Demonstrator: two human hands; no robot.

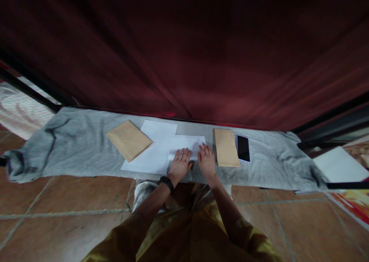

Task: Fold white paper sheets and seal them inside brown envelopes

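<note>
A sheet of white paper [184, 142] lies in front of me on the grey cloth, its near edge under both hands. My left hand [180, 165] rests flat on its lower left part, fingers stretched out, with a black band on the wrist. Close beside it, my right hand [206, 160] lies on the lower right part with its fingers extended. More white sheets [150, 157] spread to the left, partly beneath a brown envelope [129, 140] set at a slant. To the right of my right hand is a stack of brown envelopes [226, 147].
A phone [243, 148] with a dark screen lies right of the envelope stack. Grey cloth [80, 146] covers the long narrow surface. A dark red curtain [184, 62] hangs behind it, between dark frame bars [331, 118]. Brown floor tiles [72, 196] show below.
</note>
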